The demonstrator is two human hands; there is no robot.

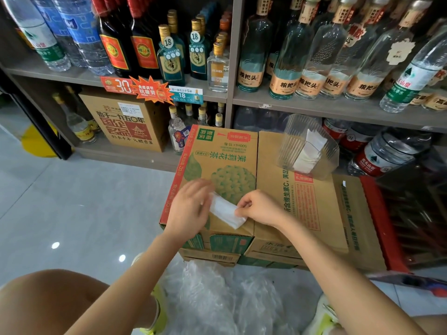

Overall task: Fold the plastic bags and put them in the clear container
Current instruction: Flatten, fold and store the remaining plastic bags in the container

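A white plastic bag [225, 211], folded into a narrow strip, lies on top of a cardboard box [217, 165]. My left hand [188, 209] lies flat over the strip's left end, fingers straight. My right hand [260, 209] pinches the strip's right end between thumb and fingers. The clear ribbed container [309, 151] stands on the neighbouring box to the upper right, with a few folded white bags [307, 153] inside. A heap of loose clear plastic bags [225, 298] lies on the floor between my feet.
Shelves [338, 107] full of glass and water bottles rise behind the boxes. A second cardboard box [302, 201] and a third sit to the right, beside a red crate [387, 226]. Grey tiled floor [84, 201] spreads to the left. My knee [48, 303] is at bottom left.
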